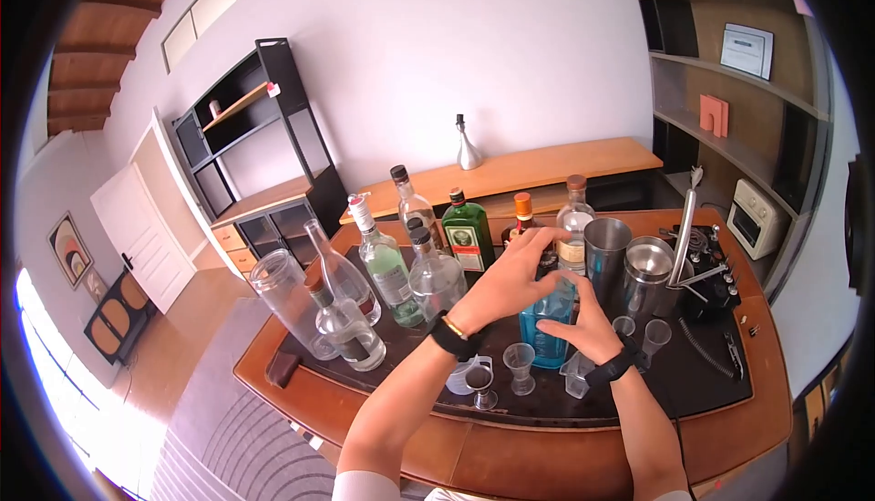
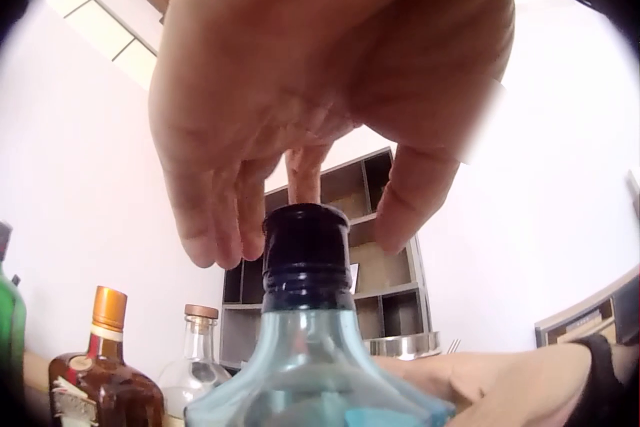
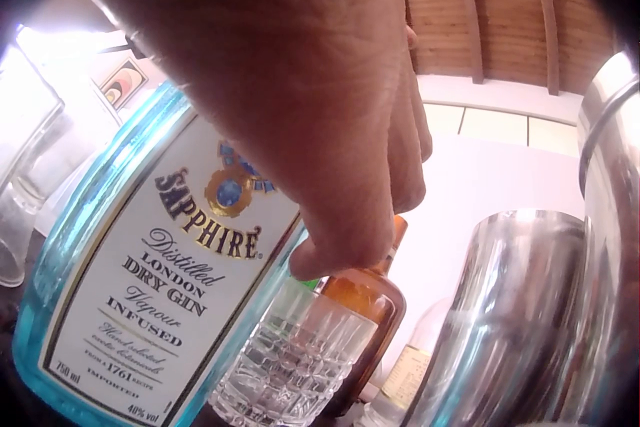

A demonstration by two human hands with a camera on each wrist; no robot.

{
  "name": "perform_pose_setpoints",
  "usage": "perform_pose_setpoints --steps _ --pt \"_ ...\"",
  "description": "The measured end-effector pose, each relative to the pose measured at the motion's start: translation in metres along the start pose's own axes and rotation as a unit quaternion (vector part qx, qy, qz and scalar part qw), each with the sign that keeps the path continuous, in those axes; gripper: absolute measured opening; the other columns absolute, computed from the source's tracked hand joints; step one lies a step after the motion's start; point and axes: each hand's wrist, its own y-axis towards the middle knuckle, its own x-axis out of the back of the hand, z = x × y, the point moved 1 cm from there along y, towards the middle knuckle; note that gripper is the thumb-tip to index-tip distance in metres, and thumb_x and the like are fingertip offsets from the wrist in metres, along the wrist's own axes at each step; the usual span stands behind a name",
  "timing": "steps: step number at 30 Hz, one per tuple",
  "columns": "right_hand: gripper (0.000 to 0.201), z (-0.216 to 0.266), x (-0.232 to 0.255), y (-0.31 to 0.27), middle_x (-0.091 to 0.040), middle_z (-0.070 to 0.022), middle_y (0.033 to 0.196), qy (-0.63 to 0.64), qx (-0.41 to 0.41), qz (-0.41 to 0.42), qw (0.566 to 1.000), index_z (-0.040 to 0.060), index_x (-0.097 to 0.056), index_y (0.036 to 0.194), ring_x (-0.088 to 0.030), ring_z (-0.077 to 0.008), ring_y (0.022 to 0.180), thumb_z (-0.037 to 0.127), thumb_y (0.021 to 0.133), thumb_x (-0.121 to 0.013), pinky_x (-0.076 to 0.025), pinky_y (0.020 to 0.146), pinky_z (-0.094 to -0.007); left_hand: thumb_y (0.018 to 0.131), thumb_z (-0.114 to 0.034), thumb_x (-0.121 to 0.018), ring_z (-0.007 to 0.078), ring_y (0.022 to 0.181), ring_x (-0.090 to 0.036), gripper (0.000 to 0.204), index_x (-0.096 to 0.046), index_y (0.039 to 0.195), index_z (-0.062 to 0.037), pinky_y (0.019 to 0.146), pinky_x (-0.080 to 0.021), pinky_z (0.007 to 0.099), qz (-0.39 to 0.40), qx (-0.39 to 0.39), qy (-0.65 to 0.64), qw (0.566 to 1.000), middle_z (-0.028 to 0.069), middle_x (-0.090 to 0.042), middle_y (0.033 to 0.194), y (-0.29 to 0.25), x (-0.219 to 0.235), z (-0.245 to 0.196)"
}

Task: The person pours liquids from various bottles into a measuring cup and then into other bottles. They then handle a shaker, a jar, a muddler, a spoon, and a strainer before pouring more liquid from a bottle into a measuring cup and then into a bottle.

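Observation:
A clear blue bottle (image 1: 544, 344) with a white label (image 3: 155, 297) stands upright on the dark mat. Its black cap (image 2: 307, 252) is on. Over the cap, my left hand (image 1: 515, 275) (image 2: 330, 67) hangs with fingers and thumb spread apart on either side, and gaps show beside the cap. My right hand (image 1: 591, 323) (image 3: 300, 87) grips the bottle's right side, thumb across it in the head view; part of this grip is hidden. A cut-glass tumbler (image 3: 300, 357) stands beside the bottle in the right wrist view.
Several bottles, including a green one (image 1: 468, 238), stand left and behind. Metal shaker tins (image 1: 606, 250) are at the right. Near the front are a small glass (image 1: 519, 370), a metal jigger (image 1: 480, 381) and a clear plastic cup (image 1: 577, 375). A coiled cord (image 1: 702, 352) lies far right.

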Motion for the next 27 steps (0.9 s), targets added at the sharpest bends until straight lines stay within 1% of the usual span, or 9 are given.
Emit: perform_pose_setpoints --steps 2,3,6,9,15,19,22,25,27 --pt "0.093 -0.002 0.001 0.000 -0.040 -0.0232 0.144 0.006 -0.010 0.006 1.000 0.0000 -0.033 0.146 -0.039 -0.0350 0.138 0.030 0.075 -0.086 -0.031 0.115 -0.0408 0.086 -0.008 -0.069 0.0259 0.110 -0.060 0.039 -0.059 0.124 -0.0071 0.095 -0.048 0.0359 -0.013 0.009 0.007 1.000 0.0101 -0.061 0.122 0.001 -0.003 0.011" --pt "0.093 -0.003 0.000 0.000 -0.040 -0.0224 0.144 0.018 0.003 0.002 1.000 -0.0004 -0.034 0.146 -0.039 -0.0339 0.138 0.029 0.075 -0.086 -0.030 0.115 -0.0404 0.086 -0.010 -0.071 0.0255 0.108 -0.060 0.038 -0.061 0.122 -0.0066 0.094 -0.048 0.0358 -0.020 0.013 0.010 1.000 0.0099 -0.062 0.121 0.001 -0.003 0.016" --pt "0.092 -0.006 0.000 0.001 -0.041 -0.0218 0.143 0.028 0.007 0.004 1.000 -0.0004 -0.034 0.145 -0.039 -0.0325 0.138 0.028 0.075 -0.086 -0.030 0.115 -0.0397 0.084 -0.014 -0.076 0.0242 0.101 -0.062 0.032 -0.064 0.113 -0.0049 0.090 -0.049 0.0344 0.030 0.059 -0.005 0.998 0.0090 -0.066 0.110 0.005 0.007 0.010" --pt "0.090 -0.002 0.001 0.001 -0.042 -0.0212 0.142 0.027 0.006 0.008 1.000 -0.0006 -0.035 0.145 -0.041 -0.0316 0.137 0.027 0.075 -0.085 -0.031 0.115 -0.0393 0.084 -0.013 -0.076 0.0226 0.095 -0.063 0.028 -0.067 0.109 -0.0039 0.086 -0.050 0.0338 0.043 0.052 -0.061 0.996 0.0084 -0.068 0.101 0.006 0.012 0.010" --pt "0.088 0.003 0.004 0.001 -0.045 -0.0201 0.140 0.012 0.001 0.014 1.000 -0.0006 -0.036 0.143 -0.043 -0.0308 0.135 0.027 0.075 -0.086 -0.033 0.113 -0.0389 0.087 -0.014 -0.076 0.0173 0.093 -0.064 0.030 -0.068 0.113 -0.0047 0.088 -0.051 0.0320 0.069 0.054 -0.088 0.992 0.0068 -0.068 0.104 0.008 0.012 0.022" --pt "0.088 0.002 0.003 0.001 -0.045 -0.0200 0.140 0.026 0.009 0.010 1.000 -0.0005 -0.037 0.142 -0.044 -0.0299 0.135 0.026 0.075 -0.086 -0.033 0.113 -0.0386 0.086 -0.015 -0.077 0.0143 0.097 -0.063 0.033 -0.068 0.116 -0.0042 0.091 -0.051 0.0303 0.055 0.113 -0.139 0.982 0.0046 -0.067 0.108 0.003 0.008 0.022" --pt "0.088 0.004 0.003 0.001 -0.045 -0.0199 0.140 0.027 0.003 0.008 1.000 -0.0004 -0.037 0.143 -0.044 -0.0298 0.134 0.026 0.075 -0.086 -0.034 0.113 -0.0387 0.086 -0.017 -0.078 0.0143 0.097 -0.062 0.036 -0.066 0.117 -0.0032 0.088 -0.051 0.0303 0.009 0.129 -0.158 0.979 0.0036 -0.067 0.107 -0.003 0.000 0.024" --pt "0.089 0.005 0.003 0.001 -0.046 -0.0197 0.140 0.019 0.004 0.007 1.000 -0.0006 -0.037 0.143 -0.044 -0.0297 0.134 0.027 0.074 -0.086 -0.034 0.113 -0.0389 0.087 -0.018 -0.078 0.0143 0.096 -0.063 0.040 -0.064 0.121 -0.0028 0.086 -0.052 0.0296 0.016 0.130 -0.100 0.986 0.0043 -0.067 0.107 -0.004 0.000 0.027" --pt "0.089 0.004 0.002 0.001 -0.046 -0.0200 0.140 0.027 0.001 0.010 1.000 -0.0008 -0.037 0.143 -0.044 -0.0299 0.134 0.027 0.074 -0.087 -0.034 0.112 -0.0388 0.087 -0.018 -0.078 0.0149 0.097 -0.064 0.041 -0.063 0.122 -0.0034 0.086 -0.052 0.0293 0.035 0.157 -0.109 0.981 0.0058 -0.067 0.109 -0.004 0.000 0.030"
